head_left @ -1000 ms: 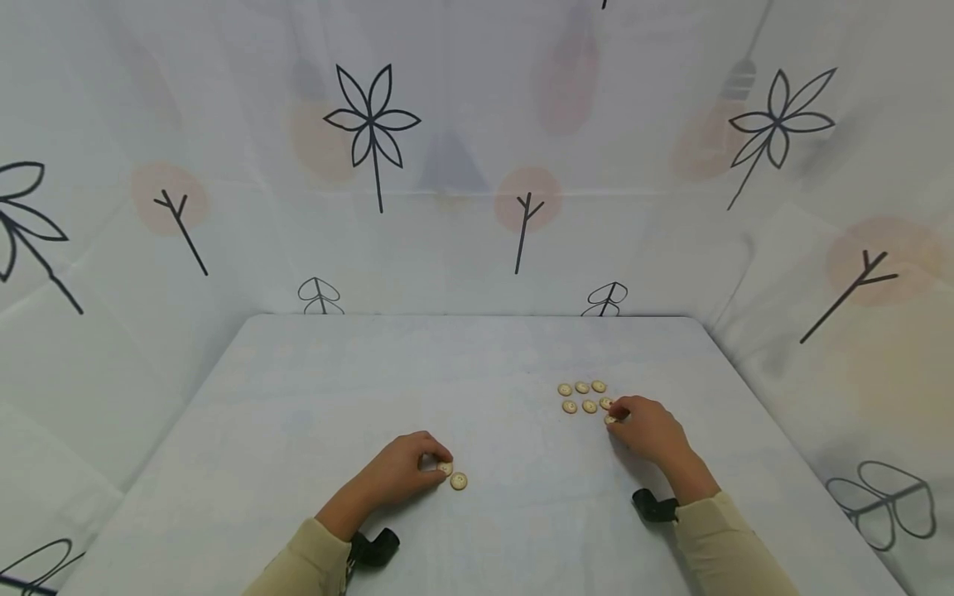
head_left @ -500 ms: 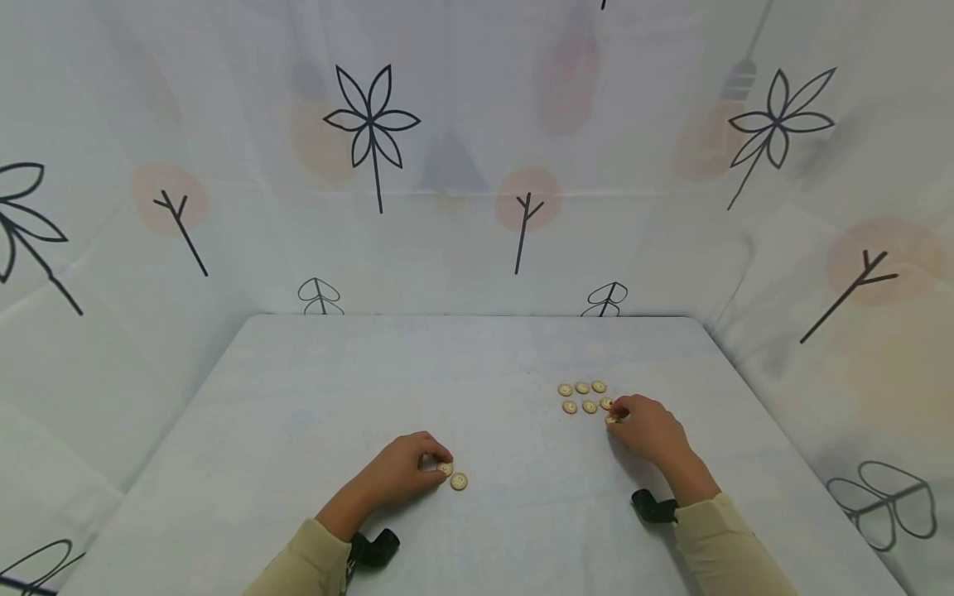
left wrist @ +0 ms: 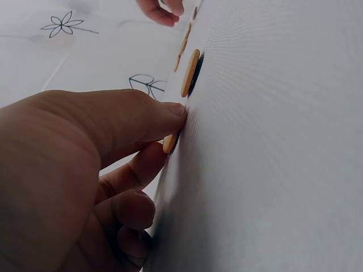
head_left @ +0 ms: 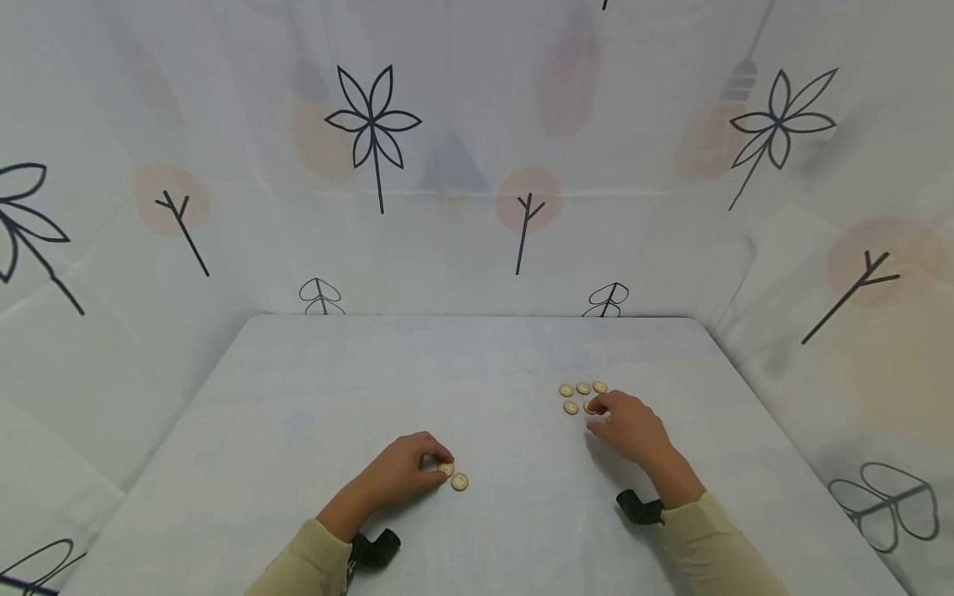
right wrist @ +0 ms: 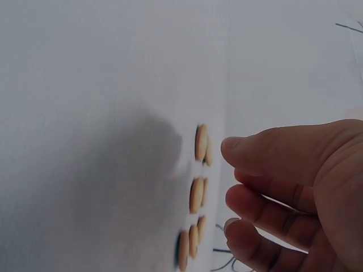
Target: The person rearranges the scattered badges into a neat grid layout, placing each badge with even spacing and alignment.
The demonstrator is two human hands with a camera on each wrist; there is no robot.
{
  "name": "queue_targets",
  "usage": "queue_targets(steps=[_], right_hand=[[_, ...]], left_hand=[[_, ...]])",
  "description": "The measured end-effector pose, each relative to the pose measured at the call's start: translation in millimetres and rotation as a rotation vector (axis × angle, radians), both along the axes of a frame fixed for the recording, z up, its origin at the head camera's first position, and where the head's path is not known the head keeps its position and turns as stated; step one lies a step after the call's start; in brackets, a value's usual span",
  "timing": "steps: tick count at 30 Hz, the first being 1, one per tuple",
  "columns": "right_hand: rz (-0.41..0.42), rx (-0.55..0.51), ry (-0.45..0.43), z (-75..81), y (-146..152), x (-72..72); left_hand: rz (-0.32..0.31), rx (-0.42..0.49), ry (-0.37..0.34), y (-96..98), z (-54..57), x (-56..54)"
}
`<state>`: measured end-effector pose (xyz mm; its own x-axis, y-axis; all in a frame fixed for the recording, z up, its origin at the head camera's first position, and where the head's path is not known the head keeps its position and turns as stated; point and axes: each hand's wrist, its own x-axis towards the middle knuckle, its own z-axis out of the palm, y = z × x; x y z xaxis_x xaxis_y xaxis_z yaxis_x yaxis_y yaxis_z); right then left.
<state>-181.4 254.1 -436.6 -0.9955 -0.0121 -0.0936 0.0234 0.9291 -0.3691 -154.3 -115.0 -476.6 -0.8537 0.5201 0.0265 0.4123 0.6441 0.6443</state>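
Observation:
My left hand (head_left: 406, 468) pinches a round, pale wooden button (head_left: 446, 469) between thumb and fingers at the table's front middle. The left wrist view shows that button (left wrist: 169, 143) edge-on under the thumb tip. A second button (head_left: 460, 482) lies flat just to its right. Farther back on the right, my right hand (head_left: 632, 428) hovers over a group of buttons (head_left: 570, 408). Its thumb and fingers stand apart with nothing between them in the right wrist view, where a button (right wrist: 201, 141) lies beside the thumb tip. In the head view the hand hides part of the group.
A white-covered table (head_left: 313, 389) spreads under both hands. White cloth walls (head_left: 447, 248) with printed flowers and twigs rise behind it and at the sides. A black device (head_left: 376, 548) is strapped to the left wrist, another (head_left: 639, 507) to the right.
My right hand has let go of the button at the group's near right corner, lifted and shifted left over the group. The left hand keeps its pinch in place.

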Motion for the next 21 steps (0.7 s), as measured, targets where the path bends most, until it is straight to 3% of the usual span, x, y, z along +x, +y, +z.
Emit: queue_targets(steps=[21], right_hand=[[0.187, 0.011, 0.099, 4.6, -55.2, 8.3]], left_hand=[[-0.004, -0.009, -0.002, -0.7, -1.5, -0.9]])
